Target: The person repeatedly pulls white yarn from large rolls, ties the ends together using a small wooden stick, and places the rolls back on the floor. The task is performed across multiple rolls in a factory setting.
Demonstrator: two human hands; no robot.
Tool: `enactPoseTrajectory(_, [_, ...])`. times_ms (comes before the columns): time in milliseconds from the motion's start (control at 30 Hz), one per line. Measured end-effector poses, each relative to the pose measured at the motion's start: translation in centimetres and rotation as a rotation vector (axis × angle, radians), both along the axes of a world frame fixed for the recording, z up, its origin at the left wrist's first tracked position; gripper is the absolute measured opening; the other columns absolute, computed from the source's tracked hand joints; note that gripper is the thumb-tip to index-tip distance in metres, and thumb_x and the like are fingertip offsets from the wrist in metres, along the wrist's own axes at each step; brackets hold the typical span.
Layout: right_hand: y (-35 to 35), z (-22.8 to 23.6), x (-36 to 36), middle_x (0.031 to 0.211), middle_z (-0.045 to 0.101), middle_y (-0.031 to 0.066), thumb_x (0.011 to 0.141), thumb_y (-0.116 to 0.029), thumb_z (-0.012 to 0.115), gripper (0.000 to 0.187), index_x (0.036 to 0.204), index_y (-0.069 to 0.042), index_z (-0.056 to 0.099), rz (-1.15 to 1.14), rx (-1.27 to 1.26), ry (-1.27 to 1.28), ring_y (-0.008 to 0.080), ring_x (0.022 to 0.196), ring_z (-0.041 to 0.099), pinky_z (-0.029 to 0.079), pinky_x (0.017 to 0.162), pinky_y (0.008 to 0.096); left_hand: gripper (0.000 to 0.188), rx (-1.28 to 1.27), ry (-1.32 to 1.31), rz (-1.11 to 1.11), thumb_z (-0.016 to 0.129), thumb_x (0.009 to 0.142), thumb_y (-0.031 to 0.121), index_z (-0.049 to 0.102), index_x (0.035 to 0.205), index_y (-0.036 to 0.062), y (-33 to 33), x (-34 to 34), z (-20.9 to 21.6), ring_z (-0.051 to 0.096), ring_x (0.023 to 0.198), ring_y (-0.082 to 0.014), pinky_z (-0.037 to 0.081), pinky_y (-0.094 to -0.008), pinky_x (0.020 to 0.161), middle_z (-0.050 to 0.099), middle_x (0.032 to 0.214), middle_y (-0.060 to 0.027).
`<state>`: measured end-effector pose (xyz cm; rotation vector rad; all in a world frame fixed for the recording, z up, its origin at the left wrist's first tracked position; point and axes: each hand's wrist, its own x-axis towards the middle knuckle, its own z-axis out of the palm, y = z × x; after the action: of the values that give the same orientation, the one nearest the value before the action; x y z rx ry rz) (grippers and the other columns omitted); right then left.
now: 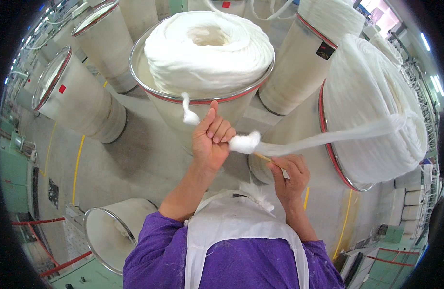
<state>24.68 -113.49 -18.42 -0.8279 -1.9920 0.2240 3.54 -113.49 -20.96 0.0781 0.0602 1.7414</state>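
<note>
Grey floor (pixel 104 166), fluffy white strand (pixel 318 140)

A pale can (pixel 89 103) with a small red square (pixel 62 89) stands on the grey floor (pixel 140 168) near a yellow line (pixel 78 168), with red rails (pixel 65 264) at lower left, green panels (pixel 12 166) at far left and bright lamps (pixel 437 85) at upper right

grey floor (pixel 147 166); yellow lines (pixel 78 168) marked on it; cream cylindrical cans (pixel 82 108) standing there, silver-rimmed
</note>
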Motion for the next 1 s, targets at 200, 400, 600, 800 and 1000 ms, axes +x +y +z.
enactPoseTrajectory(200, [-0.2, -0.4, 1.2, 0.072, 0.062, 0.0031, 0.063, -0.008, 0.081, 0.022, 0.082, -0.009, 0.070, 0.050, 0.061, 0.021, 0.0201, 0.066, 0.058, 0.045, 0.057, 0.0301, 0.026, 0.058, 0.034, -0.129, 0.045, 0.099, 0.029, 0.064, 0.106, 0.0115, -0.3, -0.5, 0.3, 0.021, 0.043, -0.0068, 0.025, -0.0226, 0.045, 0.021, 0.049, 0.0066])
enactPoseTrajectory(400, [-0.4, -0.3, 7.6, 0.082, 0.062, 0.0085, 0.071, -0.004, 0.076, 0.016, 0.082, -0.005, 0.065, 0.053, -0.294, 0.259, 0.0212, 0.077, 0.059, 0.046, 0.065, 0.0289, 0.033, 0.071, 0.120, -0.028, 0.041, 0.100, 0.033, 0.065, 0.105, 0.0104, -0.7, -4.3, 0.4, 0.017, 0.040, -0.0065, 0.022, -0.0237, 0.041, 0.020, 0.047, 0.0065])
enactPoseTrajectory(600, [0.7, 0.7, 10.4, 0.084, 0.057, 0.0136, 0.085, -0.013, 0.061, 0.015, 0.093, -0.002, 0.056, 0.377, -0.538, 0.827, 0.0224, 0.077, 0.057, 0.047, 0.069, 0.0334, 0.031, 0.053, 0.135, -0.183, 0.042, 0.100, 0.031, 0.065, 0.104, 0.0106, -1.4, -4.2, -0.1, 0.018, 0.040, -0.0070, 0.022, -0.0235, 0.041, 0.021, 0.047, 0.0063])
enactPoseTrajectory(800, [-0.4, -0.9, 0.6, 0.060, 0.043, -0.0043, 0.076, -0.019, 0.075, 0.036, 0.104, -0.005, 0.058, 0.443, -1.029, 0.233, 0.0059, 0.056, 0.040, 0.033, 0.050, 0.0236, 0.029, 0.076, 0.138, -0.278, 0.043, 0.100, 0.030, 0.064, 0.102, 0.0108, -1.2, -2.3, 0.2, 0.019, 0.040, -0.0070, 0.023, -0.0232, 0.041, 0.022, 0.047, 0.0059])
enactPoseTrajectory(1000, [-0.3, -3.4, 0.1, 0.061, 0.047, -0.0001, 0.074, -0.031, 0.079, 0.042, 0.100, -0.003, 0.061, 0.387, -1.043, -0.330, 0.0104, 0.057, 0.044, 0.037, 0.053, 0.0294, 0.032, 0.032, 0.124, -0.190, 0.036, 0.101, 0.029, 0.061, 0.100, 0.0087, -2.2, -4.0, -0.9, 0.020, 0.038, -0.0066, 0.021, -0.0241, 0.039, 0.022, 0.047, 0.0069])
